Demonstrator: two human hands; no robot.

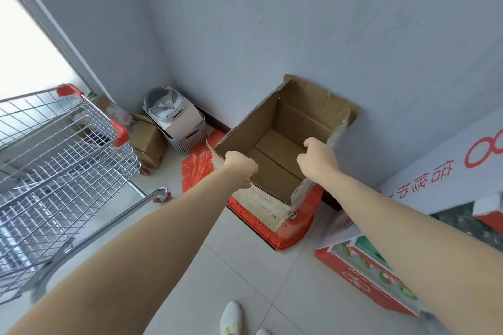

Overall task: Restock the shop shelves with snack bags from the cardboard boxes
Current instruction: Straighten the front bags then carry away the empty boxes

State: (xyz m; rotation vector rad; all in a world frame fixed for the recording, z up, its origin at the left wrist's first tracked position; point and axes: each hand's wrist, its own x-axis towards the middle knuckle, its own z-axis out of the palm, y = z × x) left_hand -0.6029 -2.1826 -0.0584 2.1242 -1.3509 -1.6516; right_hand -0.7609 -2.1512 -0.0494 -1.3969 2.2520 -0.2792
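Observation:
An open brown cardboard box stands on a red plastic crate against the white wall, its flaps up. Nothing shows inside it; its bottom is bare cardboard. My left hand grips the box's near-left rim, fingers curled over the edge. My right hand grips the right rim the same way. No snack bags are visible in the box.
A wire shopping trolley with red corners stands at the left. A grey basket and a small closed carton sit in the corner. A red plastic bag lies beside the crate. Red printed cartons stand at the right.

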